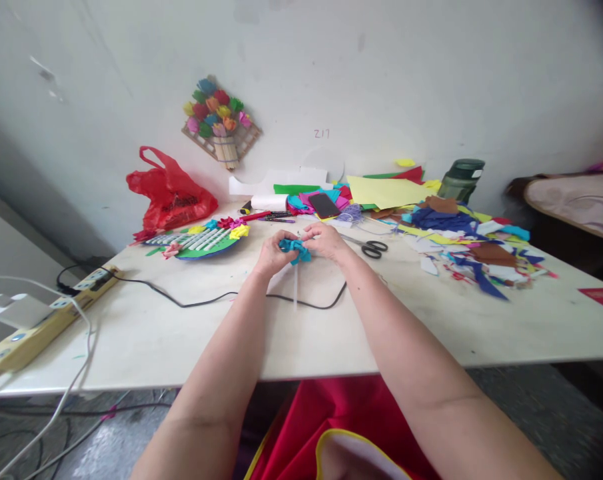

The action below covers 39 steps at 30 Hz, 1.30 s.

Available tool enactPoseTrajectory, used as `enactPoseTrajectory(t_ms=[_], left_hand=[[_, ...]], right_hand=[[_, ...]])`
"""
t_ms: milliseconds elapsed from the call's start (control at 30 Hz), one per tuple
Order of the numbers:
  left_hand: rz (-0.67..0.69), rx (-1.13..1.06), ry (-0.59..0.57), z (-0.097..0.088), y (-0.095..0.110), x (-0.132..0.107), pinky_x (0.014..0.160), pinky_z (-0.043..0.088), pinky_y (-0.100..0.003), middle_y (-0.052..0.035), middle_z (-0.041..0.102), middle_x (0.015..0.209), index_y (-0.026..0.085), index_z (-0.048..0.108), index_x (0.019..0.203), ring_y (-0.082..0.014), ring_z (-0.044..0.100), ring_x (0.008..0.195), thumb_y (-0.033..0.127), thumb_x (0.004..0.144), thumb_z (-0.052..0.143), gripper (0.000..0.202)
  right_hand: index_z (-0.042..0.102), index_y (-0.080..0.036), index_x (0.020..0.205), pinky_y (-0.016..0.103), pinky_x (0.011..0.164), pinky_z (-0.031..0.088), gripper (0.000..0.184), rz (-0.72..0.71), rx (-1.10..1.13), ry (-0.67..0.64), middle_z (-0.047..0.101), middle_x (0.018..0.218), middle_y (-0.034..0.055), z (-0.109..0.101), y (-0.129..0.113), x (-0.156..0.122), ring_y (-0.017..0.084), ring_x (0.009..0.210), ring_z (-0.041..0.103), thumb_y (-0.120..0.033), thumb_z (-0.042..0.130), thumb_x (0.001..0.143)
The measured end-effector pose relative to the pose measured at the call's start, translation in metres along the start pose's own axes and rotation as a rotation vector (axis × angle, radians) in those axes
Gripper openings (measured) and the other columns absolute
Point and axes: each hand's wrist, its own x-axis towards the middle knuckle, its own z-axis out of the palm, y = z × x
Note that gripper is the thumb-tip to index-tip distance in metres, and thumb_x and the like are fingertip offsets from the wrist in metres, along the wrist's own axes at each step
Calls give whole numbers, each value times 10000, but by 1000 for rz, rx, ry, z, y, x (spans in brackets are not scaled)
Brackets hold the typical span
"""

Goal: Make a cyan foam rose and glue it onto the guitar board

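Both my hands meet over the middle of the white table (181, 340). My left hand (271, 255) and my right hand (326, 241) are closed on a small blue paper flower (295, 249) held between their fingertips. A thin white stick (296, 288) hangs down from the flower toward me. Black scissors (374, 249) lie just right of my right hand. A black cable (201, 300) runs across the table below my hands.
A round green craft piece with paper flowers (201, 238) lies left of my hands, a red plastic bag (168, 193) behind it. Coloured paper sheets and scraps (461, 233), a phone (324, 205), pens and a green jar (462, 179) fill the back right. A power strip (41, 320) sits at the left edge.
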Motion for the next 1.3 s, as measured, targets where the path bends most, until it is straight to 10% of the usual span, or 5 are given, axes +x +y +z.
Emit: enactPoseTrajectory(t_ms=[1300], left_hand=[[-24, -81, 2, 0, 4, -1, 540, 405, -208, 34, 578, 626, 160, 626, 805, -95, 491, 552, 138, 539, 615, 267]], right_hand=[[690, -200, 617, 337, 859, 452, 64, -91, -96, 5, 661, 959, 20, 3, 3, 2, 189, 895, 599, -201, 646, 571]])
